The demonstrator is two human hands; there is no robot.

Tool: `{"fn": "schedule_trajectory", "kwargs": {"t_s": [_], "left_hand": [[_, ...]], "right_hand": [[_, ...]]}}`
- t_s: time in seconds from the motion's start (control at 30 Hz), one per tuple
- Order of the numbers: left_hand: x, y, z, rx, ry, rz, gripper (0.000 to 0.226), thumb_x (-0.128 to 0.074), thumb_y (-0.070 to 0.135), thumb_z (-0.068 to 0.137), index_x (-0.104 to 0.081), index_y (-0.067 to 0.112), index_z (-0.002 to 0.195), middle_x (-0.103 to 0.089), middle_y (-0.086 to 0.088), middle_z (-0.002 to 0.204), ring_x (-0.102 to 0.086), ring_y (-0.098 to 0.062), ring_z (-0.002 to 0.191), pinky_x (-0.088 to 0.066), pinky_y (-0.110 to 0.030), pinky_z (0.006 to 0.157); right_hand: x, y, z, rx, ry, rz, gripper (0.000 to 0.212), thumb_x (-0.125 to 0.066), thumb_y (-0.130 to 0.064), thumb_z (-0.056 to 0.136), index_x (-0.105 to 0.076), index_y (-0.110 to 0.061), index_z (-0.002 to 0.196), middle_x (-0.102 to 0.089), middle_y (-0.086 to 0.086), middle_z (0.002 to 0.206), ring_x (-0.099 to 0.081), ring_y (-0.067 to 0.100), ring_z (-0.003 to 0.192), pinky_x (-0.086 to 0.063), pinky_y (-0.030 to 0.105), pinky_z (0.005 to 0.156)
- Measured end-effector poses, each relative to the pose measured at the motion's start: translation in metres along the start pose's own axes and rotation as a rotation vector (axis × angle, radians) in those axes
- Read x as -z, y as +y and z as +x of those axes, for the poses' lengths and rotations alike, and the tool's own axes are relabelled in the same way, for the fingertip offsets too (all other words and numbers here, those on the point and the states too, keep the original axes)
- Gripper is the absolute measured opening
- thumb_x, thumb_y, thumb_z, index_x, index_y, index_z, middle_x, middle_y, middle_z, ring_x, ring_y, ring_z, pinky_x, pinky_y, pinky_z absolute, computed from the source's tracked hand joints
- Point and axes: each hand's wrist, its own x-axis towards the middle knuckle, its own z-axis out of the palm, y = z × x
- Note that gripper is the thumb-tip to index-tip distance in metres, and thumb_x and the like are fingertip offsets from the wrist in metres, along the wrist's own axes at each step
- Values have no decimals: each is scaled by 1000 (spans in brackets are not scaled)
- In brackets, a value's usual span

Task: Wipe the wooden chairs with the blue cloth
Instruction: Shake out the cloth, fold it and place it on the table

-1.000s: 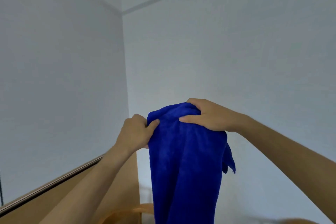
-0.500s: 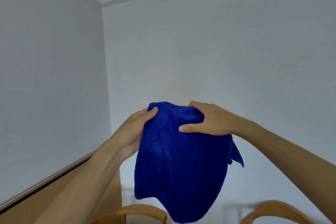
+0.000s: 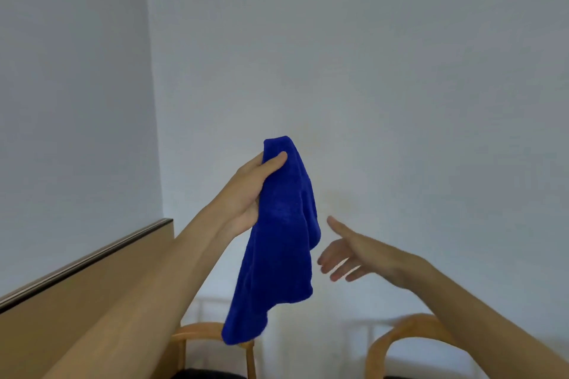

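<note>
The blue cloth hangs in the air at the centre of the view, gripped near its top by my left hand, thumb pressed on its front. My right hand is off the cloth, lower and to its right, fingers spread and holding nothing. Below, the curved top rail of one wooden chair shows under the cloth's lower edge. A second wooden chair with an arched back is at the bottom right, partly hidden by my right forearm.
A tall wooden panel with a dark top edge runs along the left, behind my left arm. White walls meet in a corner behind the chairs. The chairs stand close to the far wall.
My right hand has let go of the cloth and dropped down to the right, opening. The cloth now hangs from my left hand alone. More of both chairs has come into view.
</note>
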Motion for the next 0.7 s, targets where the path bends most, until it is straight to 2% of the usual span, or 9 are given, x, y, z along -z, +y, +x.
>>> {"fn": "schedule_trajectory", "kwargs": {"t_s": [0.07, 0.13, 0.2, 0.27, 0.4, 0.47, 0.57, 0.63, 0.7], "left_hand": [[-6, 0, 4, -18, -2, 26, 30, -65, 27, 92, -65, 18, 120, -69, -7, 117, -65, -25, 110, -52, -42, 96], [-8, 3, 8, -49, 4, 30, 31, -65, 22, 91, -64, 18, 122, -69, -7, 117, -65, -26, 111, -53, -40, 93], [-5, 5, 10, -87, -12, 25, 32, -64, 19, 92, -63, 15, 124, -68, -8, 119, -64, -26, 111, -53, -40, 93], [0, 6, 9, -128, -38, 6, 34, -60, 15, 93, -60, 11, 126, -66, -11, 123, -63, -28, 113, -51, -40, 94], [11, 3, 7, -162, -28, -90, 36, -56, 14, 94, -59, 8, 129, -63, -11, 127, -60, -27, 117, -50, -38, 94], [14, -1, 6, -159, -37, -150, 38, -56, 15, 94, -57, 5, 131, -61, -12, 130, -58, -28, 121, -46, -40, 100], [11, -8, 2, -127, -49, -231, 36, -56, 18, 92, -59, 3, 125, -63, -12, 124, -59, -28, 116, -45, -40, 102], [4, -11, 1, -117, -57, -218, 34, -58, 21, 91, -63, 4, 120, -65, -12, 118, -61, -27, 111, -46, -40, 99], [-4, -13, 1, -111, -41, -197, 30, -60, 23, 87, -68, 6, 110, -68, -10, 110, -64, -25, 104, -48, -39, 93]], "right_hand": [[-9, 3, 13, 46, -47, 146, 79, -23, -86, 81, -61, -33, 125, -70, -6, 116, -69, 14, 102, -51, 38, 98], [-14, -4, 22, 131, -70, 433, 66, -36, -81, 85, -56, -38, 130, -68, -3, 122, -68, 19, 108, -50, 43, 99], [-12, -14, 25, 193, -23, 737, 51, -54, -64, 89, -60, -33, 129, -69, 0, 122, -66, 24, 111, -50, 47, 101], [-6, -24, 23, 263, 38, 912, 42, -65, -46, 89, -63, -26, 126, -69, -1, 123, -65, 23, 114, -48, 46, 103], [15, -36, 16, 357, -63, 1035, 36, -64, -29, 93, -64, -15, 127, -66, 4, 127, -63, 23, 117, -46, 42, 103], [25, -35, 11, 365, -89, 1072, 37, -64, -34, 92, -65, -13, 122, -67, 4, 123, -65, 24, 109, -49, 39, 93], [32, -26, 3, 338, -150, 1177, 53, -59, -61, 85, -66, -9, 91, -66, 8, 97, -60, 25, 85, -43, 36, 75], [33, -13, 5, 231, -142, 1015, 69, -49, -71, 85, -70, -5, 91, -68, 11, 91, -60, 27, 78, -46, 39, 74], [28, 1, 9, 124, -34, 465, 76, -35, -71, 91, -72, -6, 102, -73, 13, 99, -65, 26, 81, -51, 48, 89]]}}
